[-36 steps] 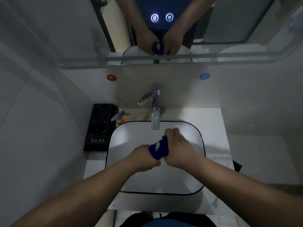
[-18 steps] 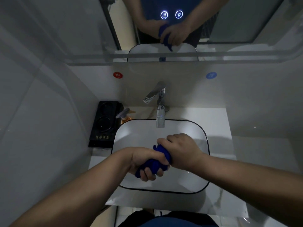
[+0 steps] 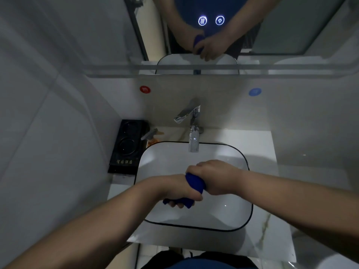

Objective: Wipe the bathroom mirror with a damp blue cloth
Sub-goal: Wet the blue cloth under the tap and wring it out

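Right now both hands are over the white basin [image 3: 229,212], wrapped round the blue cloth [image 3: 195,182], which is bunched into a thick roll between them. The left hand [image 3: 180,191] grips the lower end, fingers curled tight under it, with a bit of cloth poking out past the knuckles. The right hand [image 3: 215,176] is clenched round the upper end, its fist touching the left. The cloth hangs above the bowl, just in front of the chrome tap [image 3: 193,140] and well below the mirror [image 3: 291,26]. That mirror runs across the wall above, reflecting the same fists and cloth, with 2 lit round icons [image 3: 202,20] glowing in the glass. A red sticker [image 3: 145,89] and a blue sticker [image 3: 255,92] sit on the wall either side of the tap. A black tray [image 3: 126,144] lies on the counter [image 3: 258,146] left of the basin, a small pump bottle [image 3: 153,135] beside it.
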The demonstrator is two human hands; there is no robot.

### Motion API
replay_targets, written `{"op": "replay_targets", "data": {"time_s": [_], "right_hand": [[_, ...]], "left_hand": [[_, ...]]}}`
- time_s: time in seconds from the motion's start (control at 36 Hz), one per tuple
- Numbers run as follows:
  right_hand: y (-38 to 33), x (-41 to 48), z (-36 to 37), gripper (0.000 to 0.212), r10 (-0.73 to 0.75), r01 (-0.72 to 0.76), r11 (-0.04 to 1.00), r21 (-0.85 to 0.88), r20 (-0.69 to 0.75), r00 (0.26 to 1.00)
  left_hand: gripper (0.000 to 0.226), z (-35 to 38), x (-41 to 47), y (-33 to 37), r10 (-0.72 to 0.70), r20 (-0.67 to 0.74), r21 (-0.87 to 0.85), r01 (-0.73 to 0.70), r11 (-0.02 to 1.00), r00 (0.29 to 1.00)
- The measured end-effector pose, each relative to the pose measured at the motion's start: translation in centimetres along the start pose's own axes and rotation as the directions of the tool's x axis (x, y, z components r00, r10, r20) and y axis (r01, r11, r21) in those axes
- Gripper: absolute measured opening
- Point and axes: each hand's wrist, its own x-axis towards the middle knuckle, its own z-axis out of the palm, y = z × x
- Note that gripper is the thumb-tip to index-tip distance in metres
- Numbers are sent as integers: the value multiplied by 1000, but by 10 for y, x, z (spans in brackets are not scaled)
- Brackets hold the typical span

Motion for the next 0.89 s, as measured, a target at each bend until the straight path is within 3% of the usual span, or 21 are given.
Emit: {"op": "replay_targets", "data": {"time_s": [0.17, 0.25, 0.36, 0.42, 0.47, 0.64, 0.89], "right_hand": [[1, 7, 12, 43, 86, -99, 970, -224, -66, 994], [-2, 11, 18, 45, 161, -162, 952, -259, -27, 987], [-2, 20, 22, 43, 249, -224, 939, -262, 64, 966], [-2, 25, 22, 40, 262, -229, 936, -267, 96, 960], [-2, 29, 21, 37, 281, -235, 933, -274, 140, 950], [-3, 31, 32, 20, 361, -316, 928, -198, 257, 897], [-10, 27, 50, 28, 401, -396, 915, -71, 253, 880]], "left_hand": [[18, 11, 21, 4, 109, -291, 137, -72, 988, 950], [24, 19, 34, 2, 105, -420, 236, -3, 972, 901], [49, 31, 48, -4, 54, -556, 160, 43, 986, 829], [51, 37, 52, -9, 63, -610, 168, 51, 984, 790], [50, 40, 57, -12, 83, -626, 182, 42, 982, 775], [51, 34, 63, -15, 96, -547, 285, 77, 955, 832], [49, 51, 61, -29, 151, -625, 358, 110, 927, 766]]}}
